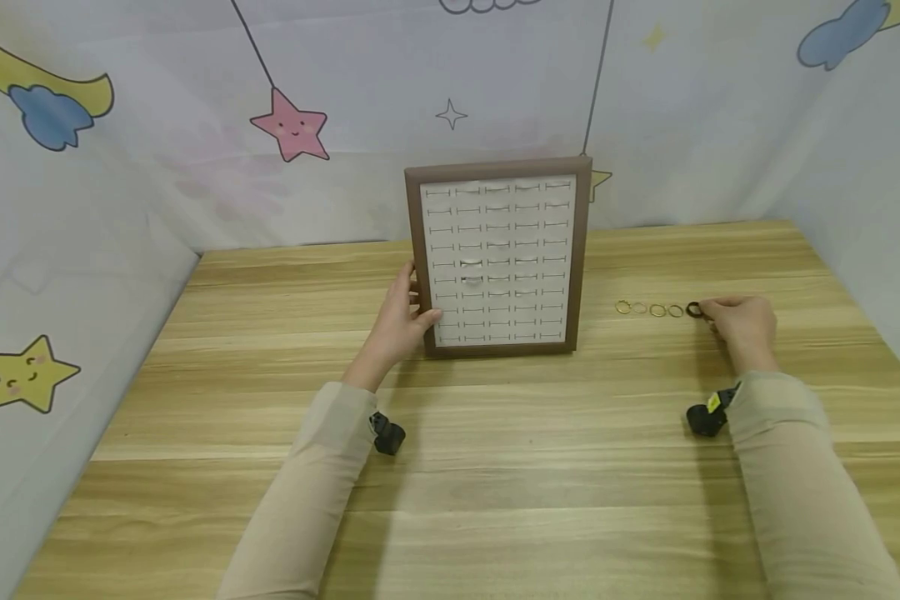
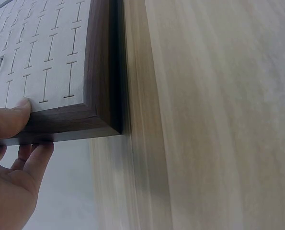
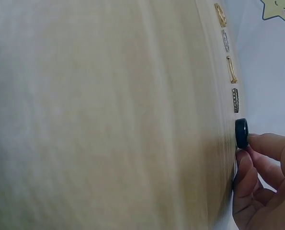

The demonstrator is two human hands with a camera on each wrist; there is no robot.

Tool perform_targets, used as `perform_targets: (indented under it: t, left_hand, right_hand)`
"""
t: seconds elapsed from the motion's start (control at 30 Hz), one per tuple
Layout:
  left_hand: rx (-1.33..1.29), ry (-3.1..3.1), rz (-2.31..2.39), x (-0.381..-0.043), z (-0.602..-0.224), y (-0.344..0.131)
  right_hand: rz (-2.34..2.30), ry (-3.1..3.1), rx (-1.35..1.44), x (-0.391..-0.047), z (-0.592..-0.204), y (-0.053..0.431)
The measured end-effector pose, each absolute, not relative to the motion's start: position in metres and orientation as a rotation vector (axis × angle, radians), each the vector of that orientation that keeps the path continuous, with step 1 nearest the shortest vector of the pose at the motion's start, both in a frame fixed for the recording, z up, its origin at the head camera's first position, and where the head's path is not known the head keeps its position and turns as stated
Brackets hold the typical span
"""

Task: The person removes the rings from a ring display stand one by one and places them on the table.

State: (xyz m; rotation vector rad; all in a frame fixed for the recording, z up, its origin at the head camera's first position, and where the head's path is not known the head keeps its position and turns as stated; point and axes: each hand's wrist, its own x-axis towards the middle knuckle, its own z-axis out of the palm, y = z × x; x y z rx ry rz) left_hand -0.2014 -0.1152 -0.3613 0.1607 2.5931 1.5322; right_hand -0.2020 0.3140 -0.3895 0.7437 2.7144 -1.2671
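A ring display board (image 1: 497, 258) with a brown wooden frame and a white slotted face stands upright on the table, tilted slightly. My left hand (image 1: 401, 321) grips its left edge, thumb on the front and fingers behind. In the left wrist view, the thumb of the left hand (image 2: 13, 148) lies over the rim beside the slots. To the right, my right hand (image 1: 742, 327) pinches a black ring (image 3: 241, 133) with thumb and forefinger at the table top. Its other fingers are curled below, as the right wrist view shows.
Left of the black ring, several rings lie in a row: a gold ring (image 1: 623, 307), a silvery ring (image 1: 640, 308), another gold ring (image 1: 657, 311) and a patterned ring (image 3: 235, 100). Behind the wooden table (image 1: 495, 467) hangs a white cloth (image 1: 375, 100) printed with stars.
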Motion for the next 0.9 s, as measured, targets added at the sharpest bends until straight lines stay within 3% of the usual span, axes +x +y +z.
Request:
perform_targets:
  t: [0.63, 0.9]
  left_hand:
    - [0.161, 2.581, 1.527, -0.202, -0.362, -0.115]
    - [0.148, 2.573, 1.522, -0.2, -0.36, -0.116]
  right_hand:
    - [-1.353, 2.705, 0.862, -0.209, -0.375, 0.311]
    - [-1.512, 2.774, 0.75, -0.216, -0.355, 0.282]
